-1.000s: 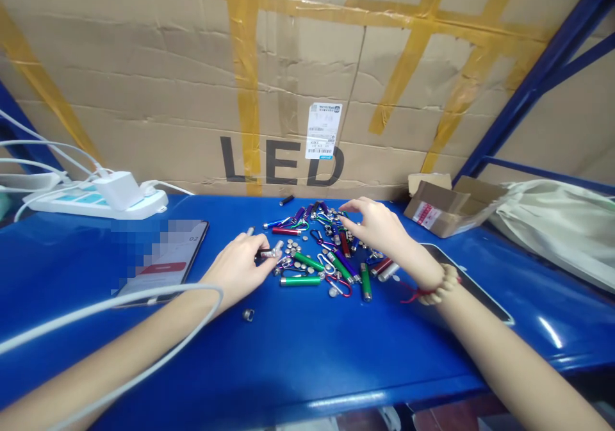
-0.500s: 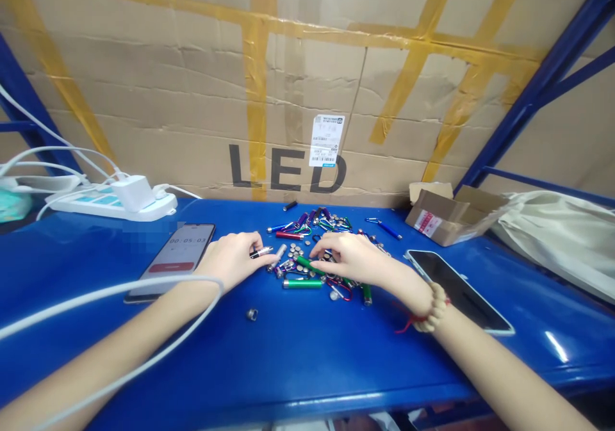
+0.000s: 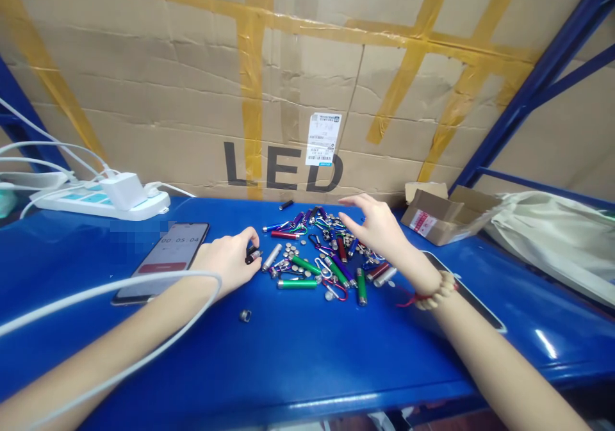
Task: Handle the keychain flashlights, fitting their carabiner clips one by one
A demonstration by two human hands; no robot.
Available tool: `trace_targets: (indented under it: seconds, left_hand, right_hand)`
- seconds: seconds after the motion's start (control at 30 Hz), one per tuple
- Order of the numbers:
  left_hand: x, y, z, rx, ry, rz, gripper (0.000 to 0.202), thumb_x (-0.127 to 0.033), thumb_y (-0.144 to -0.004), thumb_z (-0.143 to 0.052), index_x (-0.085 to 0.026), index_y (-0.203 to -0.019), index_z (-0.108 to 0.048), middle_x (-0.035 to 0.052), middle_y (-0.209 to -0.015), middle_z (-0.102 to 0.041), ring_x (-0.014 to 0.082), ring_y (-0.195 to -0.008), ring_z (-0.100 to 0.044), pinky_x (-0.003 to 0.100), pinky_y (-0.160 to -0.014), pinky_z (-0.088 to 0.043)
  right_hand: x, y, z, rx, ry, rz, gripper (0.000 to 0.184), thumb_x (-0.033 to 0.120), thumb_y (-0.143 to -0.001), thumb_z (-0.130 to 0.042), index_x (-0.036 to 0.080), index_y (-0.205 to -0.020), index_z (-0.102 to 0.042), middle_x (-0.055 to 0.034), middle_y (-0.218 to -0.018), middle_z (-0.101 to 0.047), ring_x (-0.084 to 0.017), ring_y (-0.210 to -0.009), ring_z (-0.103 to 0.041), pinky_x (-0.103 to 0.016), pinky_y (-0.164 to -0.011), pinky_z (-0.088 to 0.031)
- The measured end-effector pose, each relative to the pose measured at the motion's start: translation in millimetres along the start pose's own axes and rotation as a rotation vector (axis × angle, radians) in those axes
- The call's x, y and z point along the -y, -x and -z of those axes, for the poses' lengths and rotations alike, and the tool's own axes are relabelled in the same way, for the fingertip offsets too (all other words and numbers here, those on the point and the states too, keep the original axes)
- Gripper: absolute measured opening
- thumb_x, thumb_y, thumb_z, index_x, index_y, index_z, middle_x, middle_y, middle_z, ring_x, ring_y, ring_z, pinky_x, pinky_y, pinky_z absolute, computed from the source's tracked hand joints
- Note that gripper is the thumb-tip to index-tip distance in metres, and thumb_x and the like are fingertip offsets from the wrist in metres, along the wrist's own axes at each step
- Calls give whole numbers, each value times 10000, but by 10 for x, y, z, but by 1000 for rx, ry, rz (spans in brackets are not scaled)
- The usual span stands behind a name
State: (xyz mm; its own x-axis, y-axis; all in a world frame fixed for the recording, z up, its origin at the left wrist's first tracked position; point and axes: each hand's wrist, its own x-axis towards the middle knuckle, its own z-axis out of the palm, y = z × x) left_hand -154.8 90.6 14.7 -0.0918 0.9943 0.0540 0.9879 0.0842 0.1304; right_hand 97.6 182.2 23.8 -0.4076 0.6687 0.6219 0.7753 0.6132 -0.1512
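My left hand point(image 3: 228, 261) is closed, its fingertips pinching a small black flashlight tube point(image 3: 252, 255) with a silvery end. Just right of it lies a silver tube point(image 3: 272, 258). My right hand point(image 3: 372, 226) is raised over the right side of the pile, fingers apart and holding nothing. Beneath and beside it are a green tube point(image 3: 361, 286), a dark red tube point(image 3: 377, 271) and a blue-purple tube point(image 3: 343, 269). Several button cells point(image 3: 291, 250) and small carabiners, such as a red one point(image 3: 342, 292), lie among the tubes. Part of the pile is hidden by my right hand.
A phone with a running timer point(image 3: 168, 252) lies left, partly behind my left arm. A white cable point(image 3: 144, 279) crosses that arm. Another phone point(image 3: 473, 296) is under my right forearm. A power strip point(image 3: 91, 203), small open carton point(image 3: 439, 216) and loose metal cap point(image 3: 245, 316) surround the pile.
My right hand has lifted from the pile, moving up and to the right, and its fingers have spread. My left hand still holds the black tube, now turned differently.
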Motion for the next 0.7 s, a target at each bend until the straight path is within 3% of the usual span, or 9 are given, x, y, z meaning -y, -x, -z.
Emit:
trace_targets:
  seconds: [0.1, 0.23, 0.33, 0.47, 0.7]
  left_hand:
    - [-7, 11, 9, -10, -3, -8, 193, -351, -745, -426, -284, -910, -500, -11, -765, -662, 251, -750, -618, 294, -556, -321]
    - [-3, 16, 16, -7, 4, -26, 215, -356, -742, -448, -281, -938, -497, 2, -778, -662, 250, -743, -617, 292, -554, -322]
    - [7, 27, 15, -11, 34, -53, 246, -354, -742, -466, -284, -978, -474, 2, -792, -664, 241, -728, -621, 283, -542, -318]
    - [23, 37, -1, -39, 33, -84, 244, -362, -753, -466, -277, -982, -453, 1, -778, -672, 247, -711, -630, 281, -529, -309]
    - [57, 14, -31, -54, -16, -158, 199, -338, -773, -454, -259, -957, -461, 17, -728, -679, 269, -706, -642, 290, -522, -314]
  right_hand:
    - [-101, 2, -65, -9, 16, -53, 226, 237, -819, -512, 168, -1000, -627, -88, -1016, -666, -238, -953, -620, -407, -837, -444]
    - [-127, 25, -106, 99, 68, -76, 196, 235, -806, -514, 178, -927, -657, -75, -967, -672, -239, -902, -631, -406, -808, -453]
    - [-142, 11, -89, 77, 56, -83, 174, 239, -796, -522, 193, -867, -674, -65, -945, -675, -230, -892, -632, -393, -810, -452]
    - [-122, -7, -101, 3, -18, -49, 177, 213, -804, -505, 195, -846, -676, -58, -933, -680, -204, -873, -634, -356, -810, -453]
    - [-64, 49, -265, 128, -19, 27, 161, 240, -822, -515, 217, -873, -665, -40, -972, -682, -205, -905, -629, -357, -799, -435]
